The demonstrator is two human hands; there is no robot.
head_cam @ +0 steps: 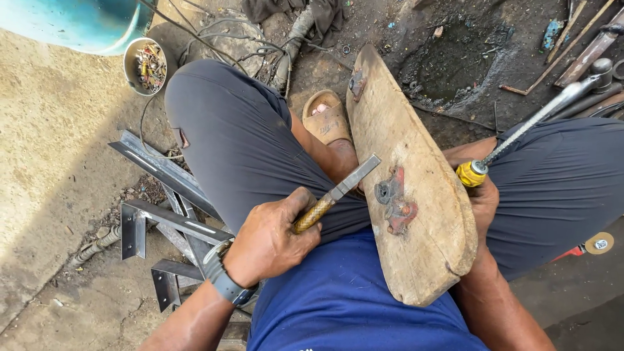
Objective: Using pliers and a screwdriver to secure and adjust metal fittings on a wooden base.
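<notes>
The fingers [305, 207] of the left hand [270, 237] are clamped around the woven handle of a flat chisel [338, 193], whose blade tip is held just beside the rusty red metal fitting [394, 200] on a worn wooden board [416, 162] laid across the lap, while the right hand [482, 195], partly hidden behind the board, is closed on the yellow handle of a hammer [539, 117]. Beyond the left fingers, bare dirt ground [58, 149] is seen with steel angle pieces [166, 224] lying on it, and farther off a small round tin [145, 65] filled with mixed small metal parts is set beside a teal drum [78, 23].
</notes>
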